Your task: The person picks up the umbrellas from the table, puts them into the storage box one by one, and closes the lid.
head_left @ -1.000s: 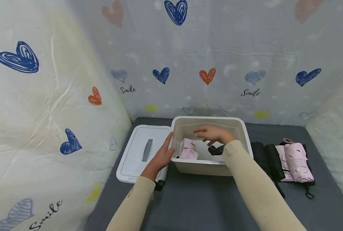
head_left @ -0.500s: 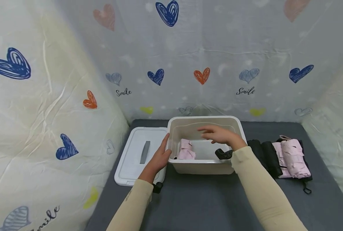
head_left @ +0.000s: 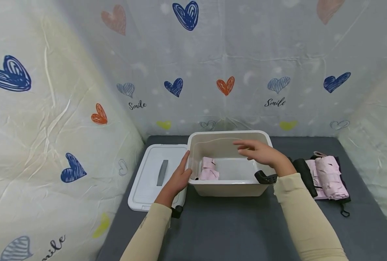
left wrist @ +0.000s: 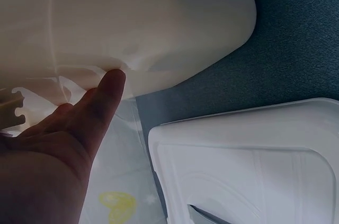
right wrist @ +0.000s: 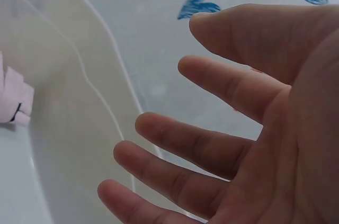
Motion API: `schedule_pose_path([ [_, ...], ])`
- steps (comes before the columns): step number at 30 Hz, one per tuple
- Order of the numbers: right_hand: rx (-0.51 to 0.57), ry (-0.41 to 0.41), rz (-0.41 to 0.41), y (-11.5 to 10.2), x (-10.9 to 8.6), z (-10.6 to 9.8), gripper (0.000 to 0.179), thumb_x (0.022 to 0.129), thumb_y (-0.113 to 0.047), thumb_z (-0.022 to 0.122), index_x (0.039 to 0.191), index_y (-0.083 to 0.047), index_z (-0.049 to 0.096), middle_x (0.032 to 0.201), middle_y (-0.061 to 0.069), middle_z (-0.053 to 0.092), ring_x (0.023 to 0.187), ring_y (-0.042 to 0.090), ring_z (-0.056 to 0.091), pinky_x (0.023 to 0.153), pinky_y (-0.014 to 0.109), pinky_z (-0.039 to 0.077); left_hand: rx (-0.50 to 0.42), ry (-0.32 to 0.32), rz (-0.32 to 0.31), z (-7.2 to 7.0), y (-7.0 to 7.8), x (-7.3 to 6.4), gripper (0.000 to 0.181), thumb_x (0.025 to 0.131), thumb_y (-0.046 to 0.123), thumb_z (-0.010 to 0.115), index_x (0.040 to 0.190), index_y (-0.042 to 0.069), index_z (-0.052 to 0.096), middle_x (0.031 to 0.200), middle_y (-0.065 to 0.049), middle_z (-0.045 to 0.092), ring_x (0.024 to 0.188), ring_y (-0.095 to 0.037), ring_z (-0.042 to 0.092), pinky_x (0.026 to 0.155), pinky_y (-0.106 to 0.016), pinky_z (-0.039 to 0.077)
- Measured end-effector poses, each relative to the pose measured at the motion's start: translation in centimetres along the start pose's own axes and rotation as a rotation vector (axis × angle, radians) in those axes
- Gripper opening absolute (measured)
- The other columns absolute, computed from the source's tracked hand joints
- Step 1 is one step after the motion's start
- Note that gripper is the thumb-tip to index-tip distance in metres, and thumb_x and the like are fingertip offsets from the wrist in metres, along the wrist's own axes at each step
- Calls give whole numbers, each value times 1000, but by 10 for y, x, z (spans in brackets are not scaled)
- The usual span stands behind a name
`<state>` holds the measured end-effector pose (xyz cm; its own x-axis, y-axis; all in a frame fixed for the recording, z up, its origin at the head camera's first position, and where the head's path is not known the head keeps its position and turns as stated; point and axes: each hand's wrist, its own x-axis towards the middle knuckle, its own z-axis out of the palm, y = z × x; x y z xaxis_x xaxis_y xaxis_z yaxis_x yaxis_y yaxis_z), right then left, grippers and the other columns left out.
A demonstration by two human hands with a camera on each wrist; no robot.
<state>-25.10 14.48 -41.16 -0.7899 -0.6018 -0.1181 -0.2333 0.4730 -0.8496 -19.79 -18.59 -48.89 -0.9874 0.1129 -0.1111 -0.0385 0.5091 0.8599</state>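
Observation:
A cream plastic storage bin (head_left: 229, 189) stands at the back of the grey table. My left hand (head_left: 177, 179) rests against its left side; in the left wrist view the fingertips touch the outer wall. Inside, at the left end, lies a pink folded fabric bundle (head_left: 209, 169) with a small dark mark. My right hand (head_left: 262, 154) hovers over the bin's right end, fingers spread and holding nothing. In the right wrist view the pale inner wall shows beyond that hand's fingers (right wrist: 196, 142).
A white lid (head_left: 148, 188) with a grey handle lies left of the bin. To the right sit a black rolled bundle (head_left: 305, 175) and pink rolled bundles (head_left: 332, 177) with a cord loop. A heart-printed sheet (head_left: 193, 54) hangs close behind the table.
My right hand has moved right, from over the bin's middle to its right end. My left hand has stayed against the bin. The view has shifted slightly.

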Motion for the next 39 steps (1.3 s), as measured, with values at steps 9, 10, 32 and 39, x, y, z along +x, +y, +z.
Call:
schedule_pose_path([
  [9,31,37,-22,8,-17,-12,51,100,-35,50,148,-20,41,150,13,43,135,35,44,98,50,47,-19,-9,26,-4,0,0,70,96,13,35,156,35,7,163,-3,15,147,-30,21,114,-58,23],
  [10,26,40,-28,9,-20,-14,52,100,-34,50,148,-19,40,150,14,43,134,35,45,98,50,47,-20,-14,23,-4,0,0,70,96,14,35,156,36,7,163,-3,15,147,-30,21,114,-58,23],
  [32,101,161,84,44,-66,-38,56,100,-32,49,150,-11,35,147,24,41,128,43,48,97,54,46,-31,-54,-1,-4,-2,3,73,95,15,36,155,41,5,163,-4,14,148,-31,19,112,-61,23],
  [39,76,278,110,54,-82,-44,56,101,-34,48,149,-8,37,144,25,45,123,43,52,97,56,46,-36,-58,21,-2,-2,6,73,95,12,36,155,38,5,163,-5,13,147,-33,20,111,-62,24],
])
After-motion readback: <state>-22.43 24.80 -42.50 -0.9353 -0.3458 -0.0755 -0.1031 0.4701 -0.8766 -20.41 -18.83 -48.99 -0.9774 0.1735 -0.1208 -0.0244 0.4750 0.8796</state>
